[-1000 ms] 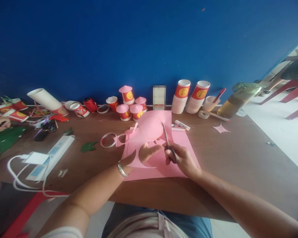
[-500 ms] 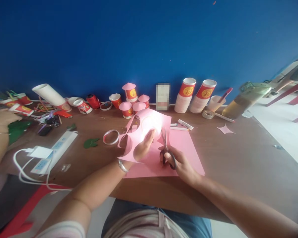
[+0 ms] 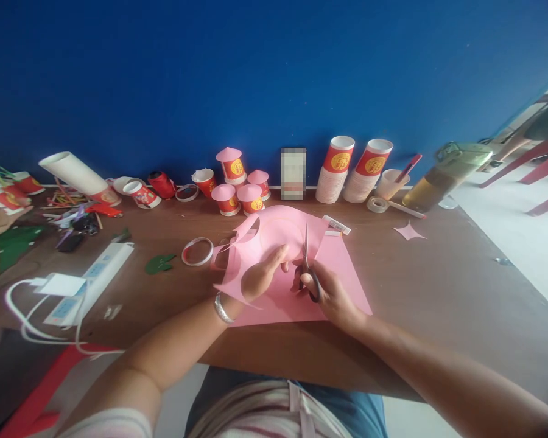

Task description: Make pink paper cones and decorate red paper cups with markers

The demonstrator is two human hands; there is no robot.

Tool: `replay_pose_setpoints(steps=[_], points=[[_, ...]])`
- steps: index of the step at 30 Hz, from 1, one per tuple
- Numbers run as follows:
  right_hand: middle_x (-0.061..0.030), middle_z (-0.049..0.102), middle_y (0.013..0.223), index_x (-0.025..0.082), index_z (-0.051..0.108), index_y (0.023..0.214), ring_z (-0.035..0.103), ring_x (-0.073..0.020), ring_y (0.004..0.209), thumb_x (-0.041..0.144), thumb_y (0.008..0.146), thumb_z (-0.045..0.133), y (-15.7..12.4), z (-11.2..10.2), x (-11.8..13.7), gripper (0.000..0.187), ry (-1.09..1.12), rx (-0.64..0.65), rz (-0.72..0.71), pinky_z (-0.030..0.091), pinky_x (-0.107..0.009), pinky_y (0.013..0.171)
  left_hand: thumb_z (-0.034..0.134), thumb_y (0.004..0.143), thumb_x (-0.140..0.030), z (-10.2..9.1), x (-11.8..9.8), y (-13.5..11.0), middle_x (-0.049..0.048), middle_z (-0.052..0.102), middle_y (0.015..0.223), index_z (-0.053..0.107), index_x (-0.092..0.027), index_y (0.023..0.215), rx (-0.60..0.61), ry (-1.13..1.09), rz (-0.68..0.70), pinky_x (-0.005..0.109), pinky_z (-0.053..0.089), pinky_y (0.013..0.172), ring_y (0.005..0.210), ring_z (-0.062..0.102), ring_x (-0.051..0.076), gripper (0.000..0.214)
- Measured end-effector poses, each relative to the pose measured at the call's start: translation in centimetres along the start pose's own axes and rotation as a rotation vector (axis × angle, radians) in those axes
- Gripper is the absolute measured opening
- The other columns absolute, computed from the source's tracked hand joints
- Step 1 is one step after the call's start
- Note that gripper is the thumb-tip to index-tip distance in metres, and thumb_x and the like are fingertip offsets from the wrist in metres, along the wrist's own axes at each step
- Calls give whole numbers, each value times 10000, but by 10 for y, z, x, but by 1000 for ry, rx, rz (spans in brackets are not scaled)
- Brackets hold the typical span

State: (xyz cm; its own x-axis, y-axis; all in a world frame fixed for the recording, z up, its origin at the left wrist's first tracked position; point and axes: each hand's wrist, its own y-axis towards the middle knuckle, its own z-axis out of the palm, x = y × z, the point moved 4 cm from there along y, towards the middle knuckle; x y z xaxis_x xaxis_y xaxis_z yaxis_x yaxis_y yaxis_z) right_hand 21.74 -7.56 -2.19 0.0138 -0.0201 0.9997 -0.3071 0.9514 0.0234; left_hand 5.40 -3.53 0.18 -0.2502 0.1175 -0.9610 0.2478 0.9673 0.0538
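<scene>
Fingers, left hand [image 3: 258, 281]: 1 thumb above and fingertips below, pinching 1 cut sheet [image 3: 295, 230].
Fingers, right hand [image 3: 335, 298]: closed round the handles of 1 pair of scissors [image 3: 316, 288], blades pointing away from the wearer, over the right part of the cut sheet.
Cut sheet: pink, 1 faint drawn circle, curved cutaways along the left edge; raised above the larger pink paper [image 3: 340, 295] on the table [image 3: 442, 304]. Number of layers beneath: cannot tell.
Wrist: 1 silver bangle [image 3: 223, 308], left arm.
Cone-topped cups [image 3: 251, 199]: 4, red with pink roofs, 1 standing higher than the other 3.
Open red cup [image 3: 205, 185]: 1, just left of the cone-topped group.
Cup stacks [image 3: 332, 182]: 2, side by side against the blue wall [image 3: 265, 73].
Glue stick [image 3: 337, 224]: 1, near the cut sheet's right corner.
Tape roll [image 3: 377, 204]: 1, beside 1 pale cup [image 3: 391, 185].
Jug [image 3: 441, 179]: 1, amber liquid inside.
Star-shaped offcut [image 3: 410, 230]: 1, pink, 4 points, right side.
Green cutout [image 3: 158, 264]: 1, left of 1 ring [image 3: 184, 257].
Power strip [image 3: 103, 274]: 1, with 1 white charger [image 3: 64, 284].
Another person's hand [image 3: 7, 220]: 1, far left, near red cups; grip: cannot tell.
</scene>
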Motion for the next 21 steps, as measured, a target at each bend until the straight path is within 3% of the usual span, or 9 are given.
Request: replay_pose_setpoints(steps=[8,13,21], points=[[-25,674,758,205,595,1047,650,-162,643,847,867,573,1,-4,-1,667,-17,-38,26,583,-325,632,519,1005,-578,-2,0,1,-2,621,735,578,-224,660,44,45,15,296,511,1012,769,598,147,498],[-33,674,751,206,590,964,651,-158,641,853,864,572,1,-5,-1,655,-32,-45,27,578,-318,629,537,988,-602,1,6,2,9,627,754,582,-222,678,65,-21,18,293,524,972,785,602,151,492],[-36,674,743,207,604,898,648,-157,640,872,857,555,1,-4,1,669,-51,-55,18,572,-315,617,515,1002,-556,7,6,1,11,577,754,577,-226,709,98,-32,-4,340,505,1045,810,585,172,445]])
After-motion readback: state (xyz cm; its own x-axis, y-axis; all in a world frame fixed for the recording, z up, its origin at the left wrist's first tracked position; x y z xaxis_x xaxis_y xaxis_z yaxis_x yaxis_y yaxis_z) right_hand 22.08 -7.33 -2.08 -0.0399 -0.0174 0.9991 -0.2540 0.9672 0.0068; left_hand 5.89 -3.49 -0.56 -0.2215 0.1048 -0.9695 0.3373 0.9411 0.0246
